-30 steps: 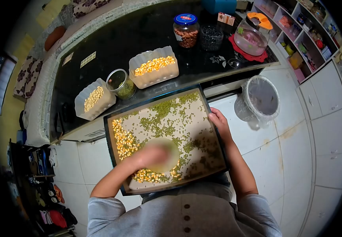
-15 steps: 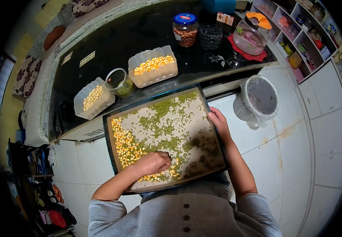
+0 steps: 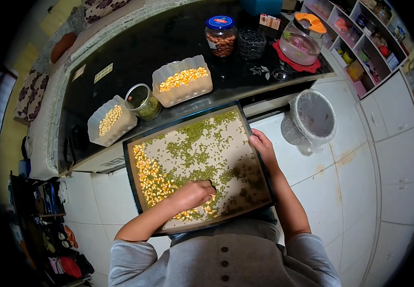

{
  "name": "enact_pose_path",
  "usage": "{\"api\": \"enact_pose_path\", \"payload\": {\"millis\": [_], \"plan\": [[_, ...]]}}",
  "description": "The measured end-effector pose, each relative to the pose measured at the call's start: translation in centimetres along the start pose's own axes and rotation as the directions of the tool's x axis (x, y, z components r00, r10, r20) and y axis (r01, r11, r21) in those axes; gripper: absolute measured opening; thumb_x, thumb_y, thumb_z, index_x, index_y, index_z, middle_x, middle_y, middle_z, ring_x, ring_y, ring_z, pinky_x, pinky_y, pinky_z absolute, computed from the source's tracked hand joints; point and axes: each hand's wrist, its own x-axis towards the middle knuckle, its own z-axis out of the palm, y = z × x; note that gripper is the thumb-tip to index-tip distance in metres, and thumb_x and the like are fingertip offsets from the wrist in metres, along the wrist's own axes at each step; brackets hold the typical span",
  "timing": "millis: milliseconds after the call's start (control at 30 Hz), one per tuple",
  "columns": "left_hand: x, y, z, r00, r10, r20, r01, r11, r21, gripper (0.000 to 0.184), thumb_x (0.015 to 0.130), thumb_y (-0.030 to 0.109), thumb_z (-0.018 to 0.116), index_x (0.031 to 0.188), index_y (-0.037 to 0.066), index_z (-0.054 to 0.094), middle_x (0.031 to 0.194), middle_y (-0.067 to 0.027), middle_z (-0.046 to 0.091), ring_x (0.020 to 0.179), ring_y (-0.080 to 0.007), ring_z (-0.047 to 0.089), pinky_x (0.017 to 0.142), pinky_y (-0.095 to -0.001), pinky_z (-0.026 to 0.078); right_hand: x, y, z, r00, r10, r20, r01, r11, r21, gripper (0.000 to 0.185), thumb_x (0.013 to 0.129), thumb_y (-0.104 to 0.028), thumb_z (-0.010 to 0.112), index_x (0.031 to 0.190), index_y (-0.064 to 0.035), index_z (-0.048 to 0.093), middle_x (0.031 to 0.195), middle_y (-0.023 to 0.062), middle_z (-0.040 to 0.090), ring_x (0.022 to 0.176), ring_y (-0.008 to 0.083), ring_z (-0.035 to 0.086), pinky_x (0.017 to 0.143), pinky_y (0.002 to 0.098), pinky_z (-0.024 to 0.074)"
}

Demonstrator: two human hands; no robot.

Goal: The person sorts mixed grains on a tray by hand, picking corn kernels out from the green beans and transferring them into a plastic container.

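Yellow corn (image 3: 152, 177) is being gathered mostly along the left and near sides of the tray (image 3: 131, 168), while green beans (image 3: 192, 131) are being scattered over the rest. The tray's right edge is being gripped by the right hand (image 3: 264, 146), perhaps so that nothing is being tipped out. The left hand (image 3: 195, 195) is being held low over the near part of the tray, right by the corn, with its fingers being bunched together. Its fingertips are being partly hidden, so it cannot be told whether a bit of corn is being pinched. On the black table (image 3: 116, 45), a corn tub (image 3: 188, 95), a glass jar (image 3: 150, 113) and a pale bean tub (image 3: 121, 132) are being lined up near the edge, likely so that they are being set within easy reach.
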Motion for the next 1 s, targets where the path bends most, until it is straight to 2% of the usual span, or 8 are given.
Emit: {"api": "enact_pose_path", "payload": {"millis": [233, 300, 467, 500, 567, 633, 767, 1000], "plan": [[0.2, 0.4, -0.3, 0.999, -0.038, 0.038, 0.037, 0.999, 0.036, 0.007, 0.076, 0.01, 0.061, 0.081, 0.005, 0.061, 0.081, -0.0098, 0.059, 0.068, -0.0269, 0.06, 0.062, -0.034, 0.051, 0.1, 0.1, -0.1, 1.0, 0.007, 0.0, -0.007, 1.0, -0.006, 0.037, 0.087, -0.015, 0.053, 0.117, 0.0037, 0.045, 0.103, 0.0098, 0.057, 0.092, 0.0119, 0.054, 0.082, 0.0248, 0.0414], [0.3, 0.6, -1.9, 0.999, -0.048, 0.014, 0.049, 0.994, -0.098, 0.007, 0.075, 0.011, 0.063, 0.079, 0.004, 0.061, 0.08, -0.0099, 0.061, 0.068, -0.0249, 0.061, 0.063, -0.0324, 0.052, 0.1, 0.1, -0.2, 1.0, 0.003, 0.002, -0.003, 1.0, -0.014, 0.037, 0.087, -0.015, 0.053, 0.117, 0.0037, 0.045, 0.103, 0.0098, 0.057, 0.092, 0.012, 0.054, 0.082, 0.0249, 0.0413], [2.2, -0.5, -9.9, 0.919, -0.134, -0.37, 0.125, 0.991, -0.048, 0.003, 0.072, 0.005, 0.063, 0.075, 0.005, 0.063, 0.075, -0.0073, 0.064, 0.068, -0.019, 0.062, 0.063, -0.0286, 0.051, 0.2, 0.0, -0.1, 1.0, -0.014, 0.02, 0.015, 0.998, -0.053, 0.037, 0.087, -0.015, 0.053, 0.117, 0.0035, 0.045, 0.103, 0.0097, 0.058, 0.092, 0.0123, 0.054, 0.083, 0.0252, 0.0413], [3.0, -1.4, -12.0, 0.877, -0.019, -0.48, 0.056, 0.997, 0.062, 0.004, 0.072, 0.004, 0.064, 0.075, 0.005, 0.063, 0.074, -0.0062, 0.063, 0.066, -0.0153, 0.061, 0.06, -0.0263, 0.05, 0.3, 0.0, -0.2, 1.0, -0.015, 0.023, 0.017, 0.998, -0.058, 0.037, 0.087, -0.016, 0.053, 0.117, 0.0033, 0.046, 0.103, 0.0098, 0.057, 0.092, 0.0123, 0.054, 0.083, 0.0253, 0.0413], [4.5, -1.4, -16.1, 0.791, -0.056, -0.609, 0.122, 0.99, 0.067, 0.003, 0.073, 0.003, 0.064, 0.076, 0.003, 0.063, 0.068, -0.0041, 0.06, 0.063, -0.0086, 0.059, 0.055, -0.0225, 0.049, 0.4, 0.3, -0.3, 0.999, -0.019, 0.026, 0.021, 0.998, -0.065, 0.036, 0.087, -0.016, 0.053, 0.117, 0.0031, 0.046, 0.103, 0.0098, 0.057, 0.092, 0.0124, 0.054, 0.083, 0.0254, 0.0413], [6.2, -2.4, -19.2, 0.711, -0.038, -0.702, 0.145, 0.985, 0.094, 0.003, 0.075, 0.002, 0.063, 0.077, 0.0, 0.062, 0.069, -0.0057, 0.062, 0.063, -0.0095, 0.06, 0.056, -0.0231, 0.049, 0.5, 0.5, -0.4, 1.0, -0.013, 0.012, 0.013, 0.998, -0.054, 0.036, 0.087, -0.016, 0.053, 0.117, 0.0027, 0.046, 0.103, 0.0096, 0.057, 0.092, 0.0124, 0.054, 0.083, 0.0255, 0.0413], [8.3, -4.9, -22.0, 0.731, -0.233, -0.641, 0.324, 0.946, 0.025, 0.012, 0.077, 0.009, 0.065, 0.084, -0.001, 0.063, 0.078, -0.0091, 0.065, 0.067, -0.0116, 0.061, 0.063, -0.0245, 0.05, 0.3, 0.2, -0.2, 1.0, -0.014, 0.012, 0.015, 0.999, -0.039, 0.036, 0.087, -0.016, 0.053, 0.117, 0.0026, 0.046, 0.103, 0.0094, 0.057, 0.092, 0.0124, 0.054, 0.082, 0.0256, 0.0414], [4.0, -5.0, -18.7, 0.632, -0.23, -0.74, 0.257, 0.963, -0.079, 0.005, 0.077, 0.006, 0.063, 0.08, 0.001, 0.064, 0.075, -0.0031, 0.063, 0.069, -0.0079, 0.059, 0.063, -0.0232, 0.048, 0.4, 0.5, -0.3, 1.0, 0.004, 0.003, -0.004, 1.0, 0.005, 0.036, 0.087, -0.015, 0.053, 0.117, 0.0028, 0.046, 0.103, 0.0091, 0.057, 0.092, 0.0123, 0.054, 0.082, 0.0255, 0.0412]]}}
